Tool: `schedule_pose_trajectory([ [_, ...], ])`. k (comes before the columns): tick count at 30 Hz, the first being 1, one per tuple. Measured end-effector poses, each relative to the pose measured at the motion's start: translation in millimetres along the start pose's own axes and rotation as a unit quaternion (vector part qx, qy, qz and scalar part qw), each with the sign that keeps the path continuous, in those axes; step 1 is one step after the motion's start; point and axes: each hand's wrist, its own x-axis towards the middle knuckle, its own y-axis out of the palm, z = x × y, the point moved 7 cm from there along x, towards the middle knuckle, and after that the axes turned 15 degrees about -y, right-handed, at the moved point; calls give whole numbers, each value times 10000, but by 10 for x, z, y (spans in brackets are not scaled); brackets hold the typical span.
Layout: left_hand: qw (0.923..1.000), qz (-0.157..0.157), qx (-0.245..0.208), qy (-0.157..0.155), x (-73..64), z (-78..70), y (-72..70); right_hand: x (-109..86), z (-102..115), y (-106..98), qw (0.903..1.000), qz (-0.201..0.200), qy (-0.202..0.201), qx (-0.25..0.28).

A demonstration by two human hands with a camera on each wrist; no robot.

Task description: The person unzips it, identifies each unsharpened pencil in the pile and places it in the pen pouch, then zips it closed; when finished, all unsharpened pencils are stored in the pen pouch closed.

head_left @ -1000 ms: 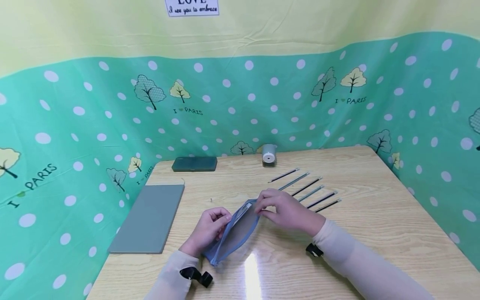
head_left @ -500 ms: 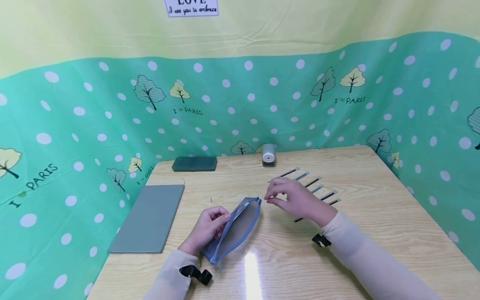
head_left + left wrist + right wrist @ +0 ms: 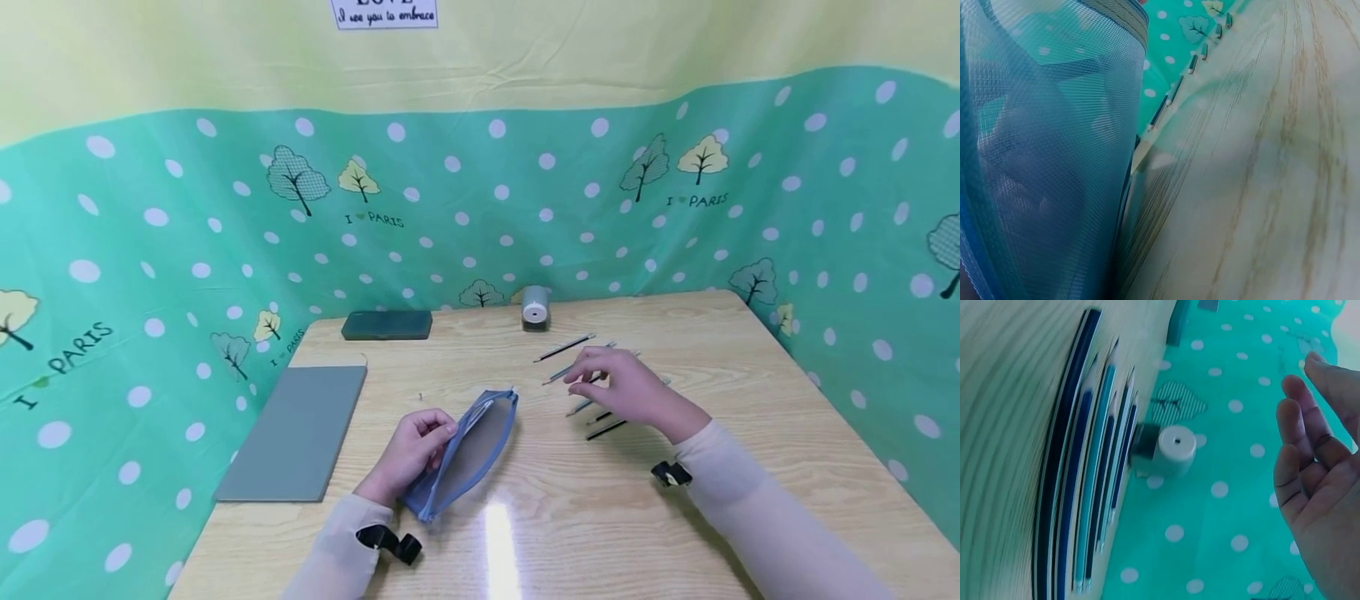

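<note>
My left hand (image 3: 411, 450) pinches one side of a blue mesh zip pouch (image 3: 491, 471), its mouth gaping upward. A pale slim stick (image 3: 476, 417) pokes up inside along the left wall. In the left wrist view the pouch (image 3: 1072, 156) fills the left side and hides the hand's fingers. Over a row of several pencils (image 3: 562, 348) hovers my right hand (image 3: 630, 390), fingers loosely bent and holding nothing. The right wrist view shows these pencils, dark and light blue (image 3: 1094, 469), lying side by side, apart from the right hand (image 3: 1329, 487).
A white and dark pencil sharpener (image 3: 535, 308) stands at the table's back edge. To its left lies a dark green case (image 3: 386, 326). A flat grey board (image 3: 296, 433) lies along the left edge. Polka-dot cloth (image 3: 465, 200) hangs behind and at both sides.
My right hand has let go of the pouch's far rim and moved right, over the pencils. The left hand keeps its hold on the pouch, almost unmoved.
</note>
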Motion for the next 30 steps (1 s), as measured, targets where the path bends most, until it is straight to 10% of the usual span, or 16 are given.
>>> schedule_pose_trajectory([
  [30,10000,4,81,-14,9,11,-19,-612,-711,-297,9940,136,1057,-264],
])
